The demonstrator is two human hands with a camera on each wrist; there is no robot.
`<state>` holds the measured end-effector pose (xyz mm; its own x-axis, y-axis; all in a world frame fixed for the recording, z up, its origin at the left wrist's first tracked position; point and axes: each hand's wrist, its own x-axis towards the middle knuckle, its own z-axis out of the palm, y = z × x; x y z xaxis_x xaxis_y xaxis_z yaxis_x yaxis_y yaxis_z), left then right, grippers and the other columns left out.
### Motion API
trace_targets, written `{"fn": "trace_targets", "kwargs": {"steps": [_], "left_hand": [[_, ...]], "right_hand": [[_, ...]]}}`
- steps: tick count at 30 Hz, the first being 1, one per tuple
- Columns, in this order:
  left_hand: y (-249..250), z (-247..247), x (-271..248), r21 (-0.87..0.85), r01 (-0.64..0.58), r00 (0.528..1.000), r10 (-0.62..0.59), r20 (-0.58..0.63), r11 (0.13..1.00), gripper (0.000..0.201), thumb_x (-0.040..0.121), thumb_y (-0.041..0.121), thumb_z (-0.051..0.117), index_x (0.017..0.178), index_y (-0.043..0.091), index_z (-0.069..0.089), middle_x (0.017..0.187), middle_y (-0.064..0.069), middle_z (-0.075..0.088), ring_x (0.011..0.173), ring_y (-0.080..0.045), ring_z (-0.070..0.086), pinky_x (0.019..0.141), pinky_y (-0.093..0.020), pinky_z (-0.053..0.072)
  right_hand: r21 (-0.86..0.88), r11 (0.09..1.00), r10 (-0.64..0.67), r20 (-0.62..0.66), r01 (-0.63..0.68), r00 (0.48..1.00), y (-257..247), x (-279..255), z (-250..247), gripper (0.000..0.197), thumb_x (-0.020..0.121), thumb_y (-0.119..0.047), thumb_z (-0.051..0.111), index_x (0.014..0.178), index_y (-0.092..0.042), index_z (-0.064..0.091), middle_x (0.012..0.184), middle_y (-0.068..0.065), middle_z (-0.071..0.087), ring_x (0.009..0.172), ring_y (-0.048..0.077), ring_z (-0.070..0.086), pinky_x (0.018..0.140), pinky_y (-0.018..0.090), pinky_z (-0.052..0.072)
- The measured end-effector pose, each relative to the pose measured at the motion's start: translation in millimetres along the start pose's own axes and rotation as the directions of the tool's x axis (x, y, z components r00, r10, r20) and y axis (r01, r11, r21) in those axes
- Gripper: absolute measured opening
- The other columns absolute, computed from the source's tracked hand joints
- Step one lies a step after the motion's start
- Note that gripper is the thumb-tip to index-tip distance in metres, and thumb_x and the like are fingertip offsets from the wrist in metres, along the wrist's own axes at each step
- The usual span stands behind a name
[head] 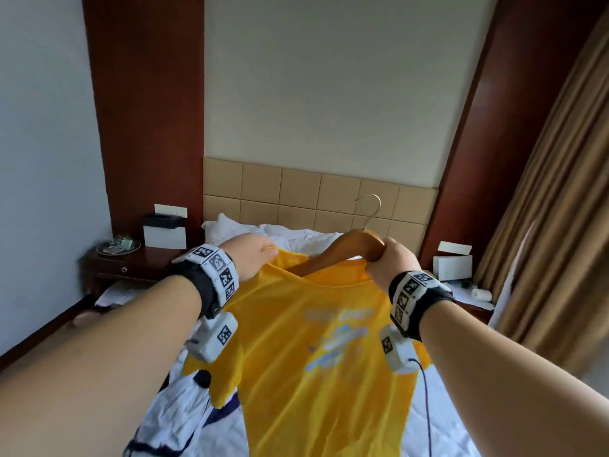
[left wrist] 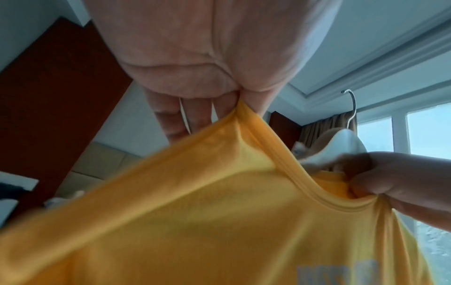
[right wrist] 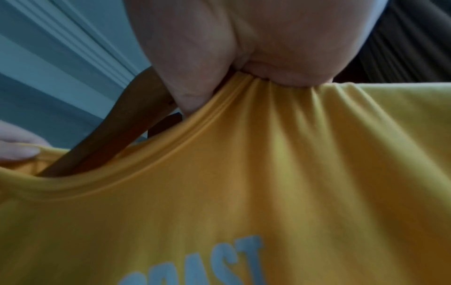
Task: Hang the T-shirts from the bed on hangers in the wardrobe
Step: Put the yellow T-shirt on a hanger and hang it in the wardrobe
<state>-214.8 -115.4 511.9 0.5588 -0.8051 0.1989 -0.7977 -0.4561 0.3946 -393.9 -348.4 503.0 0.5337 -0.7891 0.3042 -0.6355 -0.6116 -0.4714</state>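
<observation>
While left hand pinches yellow T-shirt collar, right hand grips shirt plus wooden hanger half-in; wardrobe trip left, white shirt waits on bed.

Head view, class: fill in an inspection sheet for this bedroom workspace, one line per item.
Surface: bed, white rumpled sheet.
Job's things: yellow T-shirt held up; wooden hanger partly inside its collar.
Clutter: white garment on bed; papers on right nightstand.
Grips: left hand pinches collar; right hand holds hanger and collar.
Cables: black cable from right wrist unit.
Surroundings: headboard, curtain, left nightstand.
</observation>
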Motion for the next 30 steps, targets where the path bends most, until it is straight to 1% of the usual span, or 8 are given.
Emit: {"fn": "trace_targets", "kwargs": {"steps": [5, 8, 12, 15, 18, 21, 25, 30], "left_hand": [[57.0, 29.0, -8.7, -0.232, -0.02, 1.0, 0.021, 0.004, 0.972, 0.038, 0.108, 0.042, 0.04, 0.101, 0.022, 0.071, 0.087, -0.002, 0.07, 0.078, -0.021, 0.063, 0.073, -0.038, 0.05], [90.0, 40.3, -18.5, -0.316, -0.001, 0.999, 0.014, 0.04, 0.949, 0.041, 0.107, 0.047, 0.043, 0.08, 0.025, 0.065, 0.061, 0.016, 0.056, 0.062, -0.011, 0.052, 0.063, -0.03, 0.041], [130.8, 48.3, -28.0, -0.296, -0.019, 0.989, 0.062, 0.134, 0.955, 0.033, 0.096, 0.063, 0.056, 0.102, 0.034, 0.071, 0.097, 0.017, 0.073, 0.094, -0.006, 0.068, 0.088, -0.031, 0.055], [169.5, 63.4, -27.2, -0.22, -0.04, 0.984, 0.077, 0.158, 0.975, 0.029, 0.088, 0.063, 0.068, 0.099, 0.036, 0.063, 0.1, 0.011, 0.073, 0.096, -0.01, 0.068, 0.09, -0.033, 0.056], [209.8, 89.6, -26.5, -0.245, 0.014, 0.992, 0.017, 0.123, 0.969, 0.027, 0.083, 0.052, 0.075, 0.095, 0.028, 0.07, 0.086, 0.003, 0.076, 0.083, -0.019, 0.072, 0.082, -0.042, 0.059], [244.1, 109.0, -27.8, -0.229, 0.023, 1.0, -0.02, 0.016, 0.973, 0.009, 0.086, 0.032, 0.072, 0.088, 0.026, 0.066, 0.078, -0.002, 0.071, 0.074, -0.026, 0.07, 0.064, -0.035, 0.054], [252.7, 104.2, -46.1, -0.192, 0.112, 0.981, -0.139, -0.134, 0.975, 0.015, 0.085, 0.026, 0.069, 0.08, 0.027, 0.055, 0.07, 0.002, 0.061, 0.058, -0.015, 0.056, 0.05, -0.024, 0.037], [212.6, 78.5, -94.9, -0.199, 0.285, 0.928, -0.322, -0.185, 0.937, 0.014, 0.079, 0.03, 0.07, 0.081, 0.02, 0.06, 0.066, -0.002, 0.062, 0.056, -0.022, 0.059, 0.049, -0.03, 0.044]], "right_hand": [[0.03, 0.997, 0.064, 0.028, -0.065, 0.998, 15.7, -21.1, -37.1, 0.034, 0.062, -0.036, 0.058, 0.096, -0.033, 0.062, 0.077, -0.005, 0.068, 0.069, 0.021, 0.067, 0.068, 0.037, 0.061], [0.013, 0.995, 0.094, 0.076, -0.095, 0.993, 35.8, -27.8, -50.0, 0.028, 0.059, -0.038, 0.056, 0.086, -0.033, 0.06, 0.076, -0.005, 0.067, 0.066, 0.02, 0.067, 0.066, 0.039, 0.062], [0.026, 0.997, 0.072, 0.086, -0.075, 0.994, 55.6, -41.3, -76.8, 0.031, 0.065, -0.029, 0.058, 0.096, -0.03, 0.062, 0.083, -0.002, 0.068, 0.074, 0.021, 0.066, 0.071, 0.037, 0.061], [0.047, 0.998, 0.046, 0.105, -0.051, 0.993, 84.2, -47.2, -96.0, 0.026, 0.077, -0.017, 0.06, 0.102, -0.024, 0.062, 0.087, 0.002, 0.067, 0.078, 0.022, 0.065, 0.074, 0.036, 0.06], [0.062, 0.998, 0.016, 0.15, -0.025, 0.989, 120.1, -50.3, -121.1, 0.024, 0.079, -0.014, 0.063, 0.102, -0.021, 0.058, 0.087, 0.004, 0.065, 0.076, 0.02, 0.062, 0.059, 0.028, 0.048], [0.159, 0.987, -0.056, 0.137, 0.034, 0.989, 156.3, -52.7, -147.6, 0.029, 0.079, -0.018, 0.072, 0.103, -0.026, 0.057, 0.089, -0.002, 0.064, 0.074, 0.013, 0.058, 0.054, 0.025, 0.039], [0.347, 0.922, -0.208, 0.07, 0.172, 0.976, 173.1, -45.9, -166.0, 0.032, 0.078, -0.021, 0.079, 0.107, -0.027, 0.067, 0.097, -0.008, 0.065, 0.085, 0.013, 0.061, 0.063, 0.023, 0.042], [0.413, 0.869, -0.322, 0.052, 0.273, 0.945, 136.3, -49.2, -145.1, 0.029, 0.078, -0.004, 0.067, 0.094, -0.029, 0.068, 0.095, -0.003, 0.07, 0.092, 0.021, 0.066, 0.077, 0.028, 0.05]]}}
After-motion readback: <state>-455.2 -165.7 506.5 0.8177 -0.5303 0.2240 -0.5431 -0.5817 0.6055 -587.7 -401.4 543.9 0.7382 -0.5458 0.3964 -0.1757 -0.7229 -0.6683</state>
